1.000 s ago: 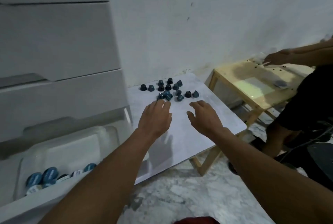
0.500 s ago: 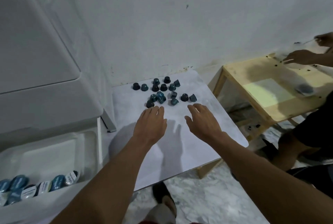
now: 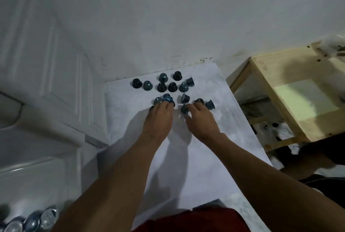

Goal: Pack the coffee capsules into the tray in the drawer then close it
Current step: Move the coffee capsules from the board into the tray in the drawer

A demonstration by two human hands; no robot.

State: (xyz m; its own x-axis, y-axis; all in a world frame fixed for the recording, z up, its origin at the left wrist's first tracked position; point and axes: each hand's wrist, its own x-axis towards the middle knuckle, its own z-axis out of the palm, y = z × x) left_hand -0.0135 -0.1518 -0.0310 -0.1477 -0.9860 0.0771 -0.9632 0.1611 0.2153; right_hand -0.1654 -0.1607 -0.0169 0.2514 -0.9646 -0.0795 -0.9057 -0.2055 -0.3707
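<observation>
— Where do I stand right now?

— Both your arms are stretched out over the tabletop (image 3: 205,157). Your hands are at the near edge of the loose coffee capsules (image 3: 173,87), which lie bunched close to the wall, some upright and some tipped on their sides.

— And my grip?

— Your right hand (image 3: 202,121) has its fingers (image 3: 194,107) curled, pinching a dark capsule (image 3: 183,109) against the thumb. Your left hand (image 3: 158,119) has its fingers (image 3: 162,106) lying on two or three capsules at the cluster's near side. The back of the hand hides the rest, so I can't tell whether it grasps one or only touches them.

— Why work both hands at once?

— Probably to carry more per trip. The drawer (image 3: 37,185) sits low at your left, well apart from the pile, with the packed capsules (image 3: 31,221) showing only at the frame's bottom corner (blurred, so don't ask me to count them).

— What has changed since half a second ago?

— Then your hands hovered short of the pile with the fingers spread and released. Now they have come forward onto it, and the right has closed. You've also leaned in, so the drawer has slid nearly out of view. The cluster itself looks the same.
</observation>
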